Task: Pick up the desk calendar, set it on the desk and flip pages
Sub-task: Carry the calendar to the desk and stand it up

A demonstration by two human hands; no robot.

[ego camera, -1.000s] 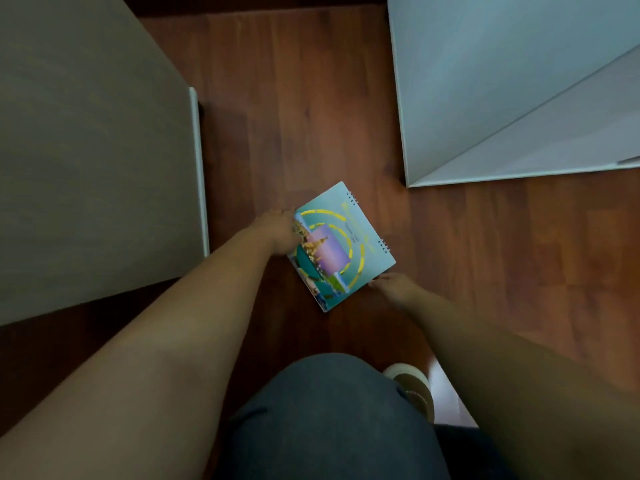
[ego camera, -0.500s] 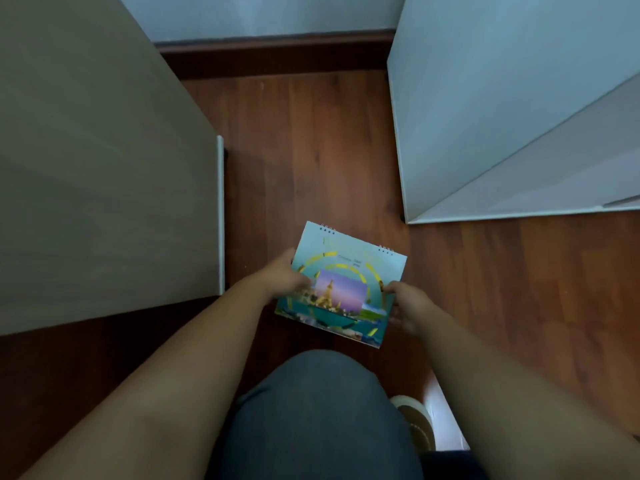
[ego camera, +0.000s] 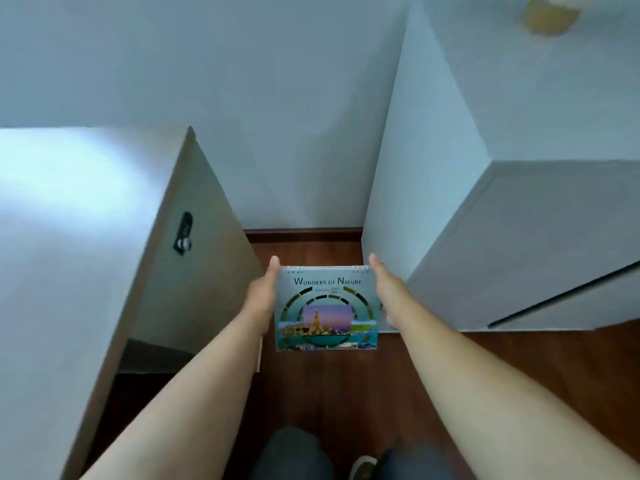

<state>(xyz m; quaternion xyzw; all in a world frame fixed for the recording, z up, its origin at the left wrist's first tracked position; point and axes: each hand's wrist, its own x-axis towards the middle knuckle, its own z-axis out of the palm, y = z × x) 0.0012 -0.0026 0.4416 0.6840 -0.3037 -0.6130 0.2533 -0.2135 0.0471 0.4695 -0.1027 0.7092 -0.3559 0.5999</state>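
Observation:
The desk calendar is a spiral-bound teal booklet titled "Wonders of Nature" with a temple photo on its cover. It is held upright in the air above the wooden floor, cover facing me, spiral at the top. My left hand grips its left edge and my right hand grips its right edge, thumbs pointing up. The white desk top lies to the left, level with or above the calendar.
A white cabinet stands at the right with a blurred yellow object on top. The desk's side panel carries a small black fitting. Wooden floor, a white wall behind, and my legs and a shoe below.
The calendar has been lifted off the floor by both hands and turned upright. My view has risen from the floor toward the wall, bringing the desk top into sight.

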